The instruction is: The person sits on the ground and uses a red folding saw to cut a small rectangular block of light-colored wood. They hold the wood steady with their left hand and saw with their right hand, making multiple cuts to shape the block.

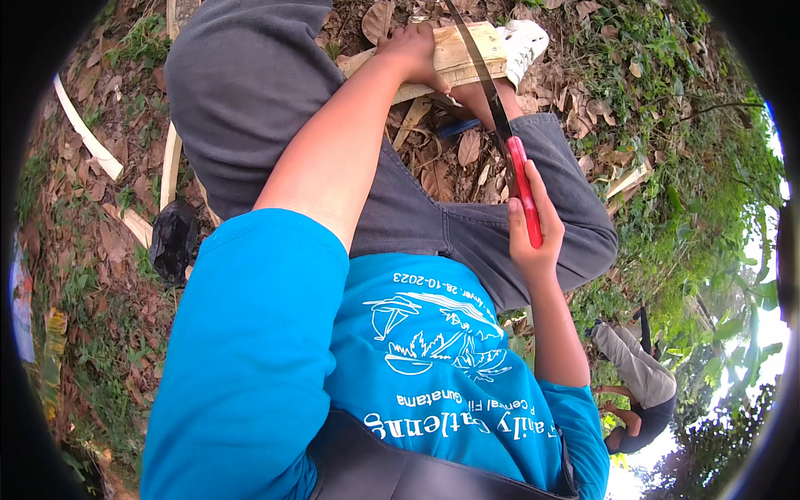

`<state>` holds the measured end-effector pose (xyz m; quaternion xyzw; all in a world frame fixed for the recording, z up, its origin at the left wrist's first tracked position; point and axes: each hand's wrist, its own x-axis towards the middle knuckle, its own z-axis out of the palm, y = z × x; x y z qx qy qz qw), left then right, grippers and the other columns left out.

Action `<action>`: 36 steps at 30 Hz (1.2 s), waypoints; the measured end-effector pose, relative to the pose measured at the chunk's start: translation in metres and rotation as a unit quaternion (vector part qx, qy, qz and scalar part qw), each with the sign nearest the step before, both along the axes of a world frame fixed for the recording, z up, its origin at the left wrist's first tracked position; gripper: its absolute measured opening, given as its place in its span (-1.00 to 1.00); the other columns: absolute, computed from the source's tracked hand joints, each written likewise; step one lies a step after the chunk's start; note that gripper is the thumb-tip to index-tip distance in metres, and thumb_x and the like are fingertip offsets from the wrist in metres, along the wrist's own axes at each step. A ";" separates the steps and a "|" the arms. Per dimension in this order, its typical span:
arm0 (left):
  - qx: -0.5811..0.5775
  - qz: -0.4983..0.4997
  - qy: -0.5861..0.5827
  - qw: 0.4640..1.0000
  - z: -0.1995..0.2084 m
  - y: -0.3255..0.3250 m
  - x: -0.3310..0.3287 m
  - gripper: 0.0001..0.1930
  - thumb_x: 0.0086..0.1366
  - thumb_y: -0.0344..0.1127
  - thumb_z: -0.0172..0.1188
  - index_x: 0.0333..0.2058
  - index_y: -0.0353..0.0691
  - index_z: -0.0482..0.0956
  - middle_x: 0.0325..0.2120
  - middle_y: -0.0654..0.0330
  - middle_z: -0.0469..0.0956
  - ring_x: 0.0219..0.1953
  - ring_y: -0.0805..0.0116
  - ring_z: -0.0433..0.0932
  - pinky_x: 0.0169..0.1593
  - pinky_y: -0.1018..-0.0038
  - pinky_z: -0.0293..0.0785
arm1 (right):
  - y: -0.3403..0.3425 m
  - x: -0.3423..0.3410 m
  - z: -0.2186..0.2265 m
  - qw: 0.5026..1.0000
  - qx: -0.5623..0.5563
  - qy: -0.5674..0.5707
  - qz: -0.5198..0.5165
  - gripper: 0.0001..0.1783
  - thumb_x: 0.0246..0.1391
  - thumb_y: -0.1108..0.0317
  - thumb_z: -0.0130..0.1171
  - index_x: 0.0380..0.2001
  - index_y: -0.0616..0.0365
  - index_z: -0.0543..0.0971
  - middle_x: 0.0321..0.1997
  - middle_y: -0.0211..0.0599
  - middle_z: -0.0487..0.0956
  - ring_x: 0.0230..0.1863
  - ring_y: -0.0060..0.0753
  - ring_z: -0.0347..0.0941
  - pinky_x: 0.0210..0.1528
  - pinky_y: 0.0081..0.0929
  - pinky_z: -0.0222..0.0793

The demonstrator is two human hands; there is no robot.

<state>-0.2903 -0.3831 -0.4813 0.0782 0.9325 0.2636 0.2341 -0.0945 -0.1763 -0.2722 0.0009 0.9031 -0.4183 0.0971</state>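
left hand [412, 52] spans wood [454, 60], right hand [537, 221] grips knife [502, 121].

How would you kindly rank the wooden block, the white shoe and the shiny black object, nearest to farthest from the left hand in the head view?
1. Wooden block: touching the left hand, extending to its right.
2. White shoe: just past the block's right end.
3. Shiny black object: farthest, toward the picture's left side.

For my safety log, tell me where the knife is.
In the head view, the knife is upper right of centre, its red handle in the right hand, its blade passing across the wood that the left hand holds.
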 end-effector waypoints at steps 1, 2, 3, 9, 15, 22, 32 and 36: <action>0.000 0.002 0.009 1.000 0.000 0.002 0.001 0.22 -0.29 0.20 0.70 0.27 -0.39 0.31 0.27 -0.12 0.41 0.34 -0.09 0.40 0.35 0.02 0.35 | -0.001 0.000 0.000 1.000 -0.016 0.001 -0.007 -0.43 0.31 0.51 0.15 0.38 0.23 0.41 0.26 -0.08 0.61 0.17 -0.53 0.52 0.23 -0.54 0.35; 0.000 0.004 0.019 1.000 0.001 0.004 0.002 0.22 -0.29 0.19 0.70 0.27 -0.39 0.31 0.28 -0.11 0.40 0.35 -0.09 0.39 0.36 0.00 0.34 | -0.002 -0.003 -0.002 0.999 -0.033 0.001 -0.013 -0.43 0.31 0.52 0.14 0.38 0.24 0.42 0.27 -0.07 0.60 0.17 -0.52 0.53 0.23 -0.54 0.35; -0.005 0.000 0.017 1.000 0.001 0.004 0.005 0.22 -0.29 0.20 0.70 0.27 -0.39 0.30 0.27 -0.11 0.40 0.35 -0.08 0.38 0.36 -0.02 0.33 | -0.004 -0.009 -0.006 0.999 -0.051 0.002 -0.017 -0.43 0.31 0.52 0.14 0.38 0.24 0.42 0.27 -0.07 0.60 0.18 -0.51 0.53 0.23 -0.53 0.35; -0.016 -0.020 0.025 0.999 0.012 0.008 0.008 0.25 -0.28 0.22 0.68 0.28 -0.40 0.27 0.26 -0.11 0.40 0.36 -0.08 0.36 0.35 -0.08 0.31 | -0.043 -0.099 -0.056 0.998 0.001 0.057 0.000 -0.47 0.31 0.48 0.16 0.34 0.11 0.49 -0.04 -0.07 0.65 -0.18 -0.38 0.53 -0.05 -0.49 0.43; -0.030 -0.002 0.020 0.999 0.001 0.004 0.011 0.26 -0.27 0.26 0.66 0.29 -0.39 0.25 0.27 -0.10 0.38 0.36 -0.08 0.35 0.34 -0.08 0.31 | -0.026 -0.007 0.010 0.999 -0.030 -0.025 -0.038 -0.40 0.29 0.57 0.11 0.40 0.22 0.40 0.29 -0.03 0.58 0.20 -0.41 0.54 0.24 -0.51 0.36; -0.040 -0.013 0.068 0.997 0.000 0.012 0.016 0.29 -0.26 0.31 0.65 0.30 -0.41 0.23 0.25 -0.10 0.38 0.32 -0.11 0.37 0.27 -0.17 0.30 | -0.032 -0.024 -0.003 1.000 -0.011 0.026 -0.013 -0.41 0.28 0.55 0.15 0.38 0.21 0.42 0.24 -0.03 0.63 0.21 -0.45 0.55 0.20 -0.50 0.40; -0.052 -0.031 0.089 0.994 0.005 0.009 0.016 0.21 -0.21 0.34 0.61 0.23 -0.40 0.25 0.18 -0.10 0.41 0.27 -0.12 0.41 0.20 -0.13 0.38 | -0.036 -0.018 0.007 0.996 -0.026 -0.044 -0.075 -0.40 0.30 0.52 0.14 0.40 0.20 0.41 0.23 -0.09 0.61 0.05 -0.46 0.59 0.18 -0.51 0.39; -0.046 -0.006 0.090 0.995 0.004 0.014 0.023 0.22 -0.24 0.32 0.64 0.23 -0.39 0.25 0.20 -0.10 0.40 0.28 -0.09 0.40 0.21 -0.12 0.33 | -0.033 0.022 0.048 0.998 0.040 -0.033 -0.033 -0.40 0.30 0.59 0.09 0.41 0.21 0.40 0.36 0.00 0.53 0.34 -0.32 0.48 0.31 -0.46 0.31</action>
